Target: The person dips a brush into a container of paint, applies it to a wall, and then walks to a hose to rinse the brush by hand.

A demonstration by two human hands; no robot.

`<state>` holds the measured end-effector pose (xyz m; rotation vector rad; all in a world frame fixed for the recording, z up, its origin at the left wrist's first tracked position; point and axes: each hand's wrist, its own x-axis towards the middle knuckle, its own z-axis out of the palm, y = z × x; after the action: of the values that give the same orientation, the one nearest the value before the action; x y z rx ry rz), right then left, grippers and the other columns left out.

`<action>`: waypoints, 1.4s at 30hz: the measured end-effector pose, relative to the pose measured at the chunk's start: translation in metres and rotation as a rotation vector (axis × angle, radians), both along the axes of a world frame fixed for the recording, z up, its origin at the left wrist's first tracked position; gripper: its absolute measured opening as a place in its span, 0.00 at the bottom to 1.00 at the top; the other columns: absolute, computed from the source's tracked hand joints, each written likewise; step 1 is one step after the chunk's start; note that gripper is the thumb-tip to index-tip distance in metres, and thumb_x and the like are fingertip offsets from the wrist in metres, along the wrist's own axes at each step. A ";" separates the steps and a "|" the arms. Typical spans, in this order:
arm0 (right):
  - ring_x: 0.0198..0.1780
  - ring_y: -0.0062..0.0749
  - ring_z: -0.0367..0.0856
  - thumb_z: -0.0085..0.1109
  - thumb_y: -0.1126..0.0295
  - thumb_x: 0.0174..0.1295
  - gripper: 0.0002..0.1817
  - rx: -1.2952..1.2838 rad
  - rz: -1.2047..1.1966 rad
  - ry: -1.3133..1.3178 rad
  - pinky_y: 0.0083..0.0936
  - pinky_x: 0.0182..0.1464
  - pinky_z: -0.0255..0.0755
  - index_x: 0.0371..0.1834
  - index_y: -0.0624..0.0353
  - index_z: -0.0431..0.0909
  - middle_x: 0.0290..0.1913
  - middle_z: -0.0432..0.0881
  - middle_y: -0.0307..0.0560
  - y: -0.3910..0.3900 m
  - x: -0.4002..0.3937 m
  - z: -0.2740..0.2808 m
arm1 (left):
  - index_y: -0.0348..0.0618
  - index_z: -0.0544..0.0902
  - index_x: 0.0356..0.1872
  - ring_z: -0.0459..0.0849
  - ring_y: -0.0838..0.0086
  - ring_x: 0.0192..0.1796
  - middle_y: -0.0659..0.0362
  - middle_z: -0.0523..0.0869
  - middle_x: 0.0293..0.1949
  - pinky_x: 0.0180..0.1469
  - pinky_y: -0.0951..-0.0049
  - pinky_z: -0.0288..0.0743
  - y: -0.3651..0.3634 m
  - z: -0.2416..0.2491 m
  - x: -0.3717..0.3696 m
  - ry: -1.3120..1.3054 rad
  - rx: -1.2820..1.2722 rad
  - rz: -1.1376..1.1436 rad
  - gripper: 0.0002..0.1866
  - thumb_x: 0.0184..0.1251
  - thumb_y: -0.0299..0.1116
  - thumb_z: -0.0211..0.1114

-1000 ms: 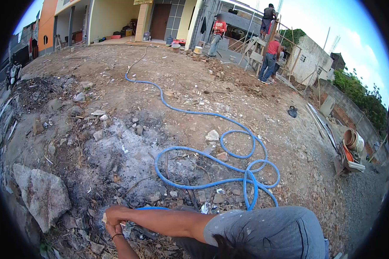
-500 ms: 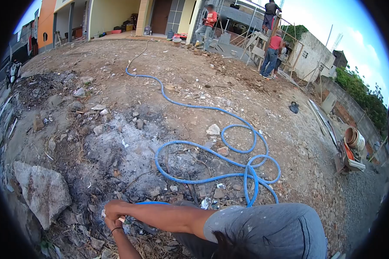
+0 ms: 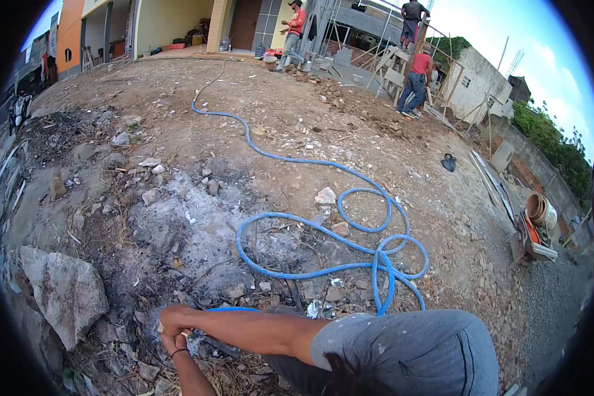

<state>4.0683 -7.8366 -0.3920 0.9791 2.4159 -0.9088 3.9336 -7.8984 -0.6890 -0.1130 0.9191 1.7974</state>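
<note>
My right hand (image 3: 175,319) and my left hand (image 3: 173,342) are together low in the view, the right above the left, with fingers closed. A dark band circles my left wrist. Small pale bits show at the edges of the fingers; I cannot tell what the hands hold. A stretch of blue hose (image 3: 233,309) emerges from behind my right forearm, close to the hands. The rest of the blue hose (image 3: 297,217) lies in loose loops on the ground ahead and runs back towards the building.
A large broken slab (image 3: 66,294) lies left of my hands. Ash and rubble (image 3: 208,218) cover the ground ahead. Buckets (image 3: 541,210) and boards stand at the right. Farther off are a person in a red top (image 3: 295,26), others by wooden scaffolding (image 3: 393,76), and a building.
The far person in the red top has moved left and turned side-on. Another person by the scaffolding is now more hidden. My hands remain together in nearly the same place.
</note>
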 end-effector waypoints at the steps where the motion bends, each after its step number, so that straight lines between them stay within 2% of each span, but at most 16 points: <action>1: 0.29 0.45 0.86 0.64 0.78 0.44 0.04 0.001 0.013 -0.016 0.44 0.29 0.76 0.23 0.67 0.87 0.28 0.87 0.60 0.000 0.001 0.003 | 0.41 0.76 0.55 0.87 0.62 0.42 0.51 0.83 0.45 0.40 0.60 0.86 -0.002 0.018 0.008 -0.079 -0.099 -0.011 0.16 0.72 0.36 0.61; 4: 0.30 0.45 0.86 0.64 0.79 0.44 0.04 0.015 0.021 -0.002 0.44 0.30 0.76 0.23 0.66 0.87 0.28 0.87 0.60 -0.002 0.004 0.010 | 0.42 0.76 0.55 0.86 0.62 0.42 0.51 0.83 0.44 0.40 0.59 0.85 0.002 0.036 0.026 0.110 -0.054 -0.012 0.14 0.72 0.32 0.59; 7: 0.30 0.45 0.86 0.63 0.79 0.44 0.04 0.037 0.021 0.022 0.44 0.31 0.77 0.23 0.66 0.87 0.28 0.87 0.59 -0.003 0.000 0.001 | 0.33 0.73 0.53 0.85 0.62 0.42 0.45 0.82 0.47 0.41 0.58 0.85 0.012 0.037 0.025 0.044 -0.003 0.012 0.13 0.74 0.31 0.52; 11: 0.31 0.44 0.87 0.62 0.78 0.45 0.05 0.076 0.022 0.049 0.43 0.32 0.77 0.22 0.65 0.87 0.28 0.87 0.58 -0.002 -0.001 -0.007 | 0.34 0.74 0.55 0.85 0.59 0.44 0.47 0.82 0.48 0.43 0.56 0.85 0.016 0.015 0.015 0.070 0.067 -0.035 0.15 0.72 0.31 0.54; 13: 0.31 0.43 0.88 0.60 0.76 0.46 0.14 0.055 0.025 -0.001 0.40 0.32 0.79 0.37 0.64 0.88 0.26 0.87 0.55 0.000 0.002 0.003 | 0.36 0.74 0.57 0.86 0.59 0.44 0.48 0.83 0.47 0.44 0.56 0.85 0.002 0.083 0.045 0.113 0.155 0.234 0.18 0.70 0.32 0.57; 14: 0.31 0.43 0.88 0.60 0.76 0.46 0.14 0.054 0.027 -0.001 0.40 0.32 0.79 0.37 0.64 0.88 0.26 0.87 0.55 -0.001 0.003 0.006 | 0.36 0.74 0.57 0.86 0.59 0.44 0.48 0.83 0.47 0.44 0.56 0.85 0.001 0.072 0.036 0.113 0.154 0.236 0.18 0.70 0.32 0.57; 16: 0.29 0.42 0.88 0.59 0.76 0.45 0.10 -0.029 -0.018 0.006 0.39 0.31 0.79 0.30 0.65 0.88 0.24 0.86 0.55 -0.003 0.005 0.012 | 0.36 0.73 0.60 0.86 0.60 0.47 0.50 0.83 0.47 0.45 0.57 0.85 -0.001 0.025 0.006 0.001 0.079 0.038 0.21 0.70 0.33 0.59; 19: 0.29 0.42 0.88 0.59 0.76 0.45 0.07 -0.056 -0.020 -0.022 0.39 0.30 0.79 0.23 0.65 0.87 0.24 0.86 0.55 -0.009 0.014 0.041 | 0.36 0.74 0.59 0.86 0.61 0.47 0.51 0.83 0.47 0.45 0.58 0.85 -0.005 0.064 0.024 -0.018 0.069 0.150 0.19 0.69 0.33 0.59; 22: 0.27 0.41 0.87 0.59 0.76 0.45 0.06 0.021 0.011 -0.016 0.39 0.30 0.79 0.18 0.64 0.86 0.24 0.86 0.56 -0.008 0.006 0.026 | 0.35 0.75 0.57 0.86 0.61 0.46 0.51 0.83 0.46 0.44 0.58 0.85 -0.006 0.070 0.027 0.032 -0.009 0.073 0.18 0.70 0.34 0.58; 26: 0.29 0.42 0.87 0.61 0.72 0.50 0.08 0.047 0.065 -0.029 0.39 0.31 0.79 0.21 0.64 0.87 0.27 0.87 0.55 -0.007 0.006 0.018 | 0.36 0.75 0.57 0.86 0.61 0.45 0.50 0.83 0.45 0.44 0.57 0.85 -0.002 0.056 0.023 0.201 -0.099 0.053 0.18 0.71 0.35 0.57; 29: 0.29 0.43 0.87 0.62 0.73 0.48 0.07 0.038 0.012 0.022 0.41 0.31 0.79 0.21 0.65 0.87 0.27 0.87 0.56 -0.006 0.007 0.019 | 0.37 0.74 0.60 0.85 0.60 0.48 0.50 0.82 0.47 0.45 0.56 0.85 0.002 0.043 0.016 0.139 -0.090 0.026 0.21 0.74 0.39 0.56; 32: 0.29 0.43 0.87 0.62 0.74 0.48 0.07 -0.046 -0.041 0.027 0.42 0.31 0.78 0.21 0.66 0.87 0.27 0.87 0.56 -0.006 0.011 0.029 | 0.41 0.73 0.63 0.85 0.58 0.49 0.50 0.81 0.50 0.46 0.54 0.85 -0.005 0.082 0.029 0.080 0.051 0.125 0.24 0.75 0.47 0.55; 34: 0.32 0.43 0.89 0.63 0.74 0.47 0.06 0.041 0.144 -0.055 0.39 0.33 0.80 0.25 0.63 0.88 0.28 0.88 0.55 -0.001 0.003 0.014 | 0.46 0.71 0.65 0.84 0.56 0.51 0.51 0.81 0.51 0.46 0.52 0.84 -0.014 0.118 0.037 -0.098 0.111 0.294 0.29 0.73 0.56 0.58; 37: 0.32 0.42 0.89 0.62 0.72 0.49 0.07 0.060 0.151 -0.044 0.39 0.34 0.80 0.26 0.62 0.88 0.29 0.88 0.53 0.000 0.002 0.010 | 0.47 0.72 0.64 0.84 0.56 0.52 0.52 0.81 0.54 0.46 0.52 0.84 -0.015 0.080 0.016 -0.122 -0.047 0.281 0.36 0.68 0.65 0.60; 41: 0.27 0.43 0.85 0.62 0.76 0.46 0.05 0.014 0.046 0.004 0.41 0.30 0.77 0.21 0.64 0.87 0.25 0.87 0.55 -0.004 0.003 0.013 | 0.49 0.71 0.67 0.81 0.63 0.56 0.56 0.79 0.57 0.53 0.52 0.79 -0.014 0.076 0.017 -0.153 -0.230 0.268 0.36 0.69 0.65 0.59; 42: 0.27 0.43 0.85 0.62 0.76 0.46 0.05 -0.003 0.051 -0.004 0.41 0.30 0.77 0.20 0.65 0.87 0.25 0.87 0.55 -0.007 0.007 0.025 | 0.47 0.74 0.58 0.84 0.63 0.49 0.56 0.82 0.50 0.44 0.56 0.82 -0.014 0.054 0.009 -0.053 -0.086 0.095 0.38 0.64 0.71 0.58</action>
<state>4.0753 -7.8435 -0.3665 0.9124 2.4241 -0.8922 3.9431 -7.9124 -0.6351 -0.2620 0.9673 1.8337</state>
